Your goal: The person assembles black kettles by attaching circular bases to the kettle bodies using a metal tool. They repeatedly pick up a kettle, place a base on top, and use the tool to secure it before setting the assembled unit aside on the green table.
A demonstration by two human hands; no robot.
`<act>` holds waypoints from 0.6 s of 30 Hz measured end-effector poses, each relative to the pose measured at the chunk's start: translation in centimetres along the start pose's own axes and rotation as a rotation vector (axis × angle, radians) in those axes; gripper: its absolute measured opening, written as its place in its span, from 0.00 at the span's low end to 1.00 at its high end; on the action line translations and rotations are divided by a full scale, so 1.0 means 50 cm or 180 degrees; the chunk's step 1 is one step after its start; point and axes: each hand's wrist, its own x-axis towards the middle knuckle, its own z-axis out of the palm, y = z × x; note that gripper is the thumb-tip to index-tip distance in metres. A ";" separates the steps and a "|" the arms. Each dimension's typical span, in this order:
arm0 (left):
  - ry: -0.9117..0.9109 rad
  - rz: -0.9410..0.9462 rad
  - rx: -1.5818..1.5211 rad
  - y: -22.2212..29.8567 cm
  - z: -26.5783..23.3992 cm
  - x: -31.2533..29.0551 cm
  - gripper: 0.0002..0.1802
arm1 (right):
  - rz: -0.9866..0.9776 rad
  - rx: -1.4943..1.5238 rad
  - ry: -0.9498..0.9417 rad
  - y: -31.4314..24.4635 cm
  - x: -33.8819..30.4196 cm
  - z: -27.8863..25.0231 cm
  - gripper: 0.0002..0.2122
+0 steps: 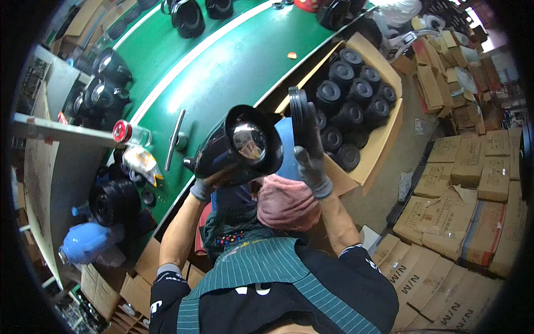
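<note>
My left hand [204,188], in a grey glove, is under a glossy black jug-shaped housing [214,150] and holds it tilted. Its round opening faces right, and a shiny curved surface shows on its side. Most of the left fingers are hidden behind the housing. My right hand [312,164], in a grey glove with a dark palm, is raised to the right of the housing. Against its upraised fingers rests a round black ribbed part [297,108], seen edge-on. The two parts are apart.
An open carton [381,150] full of round black parts stands at the right of the green table [222,72]. On the table are a metal T-shaped tool [176,139], a red-lidded jar [133,133] and more black housings [188,16]. Stacked cartons [445,222] line the right.
</note>
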 end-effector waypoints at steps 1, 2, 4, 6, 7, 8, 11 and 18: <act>0.0207 0.0203 0.0143 0.012 0.007 -0.003 0.40 | -0.0039 0.0130 -0.0071 -0.028 -0.003 0.006 0.51; 0.0183 0.0265 0.0425 0.028 0.013 0.005 0.40 | -0.0099 0.0148 -0.0280 -0.057 -0.003 0.009 0.51; 0.0116 0.0470 0.1220 0.056 0.026 0.013 0.41 | -0.0645 -0.1407 -0.0751 -0.098 0.019 0.001 0.50; -0.0031 0.0429 0.0564 0.079 0.036 0.020 0.40 | -0.0474 -0.1727 -0.1046 -0.119 0.029 0.007 0.50; -0.0148 0.0400 -0.1021 0.088 0.041 0.022 0.39 | -0.0502 -0.1735 -0.1079 -0.124 0.032 0.009 0.50; -0.0252 0.0400 -0.2006 0.093 0.043 0.023 0.38 | -0.0402 -0.1764 -0.1145 -0.125 0.032 0.008 0.50; -0.0152 0.0315 -0.1898 0.098 0.045 0.022 0.36 | -0.0555 -0.1725 -0.1203 -0.113 0.020 0.006 0.50; -0.0343 0.0361 -0.1682 0.122 0.051 0.031 0.34 | -0.0834 -0.1511 -0.1097 -0.081 -0.022 -0.005 0.47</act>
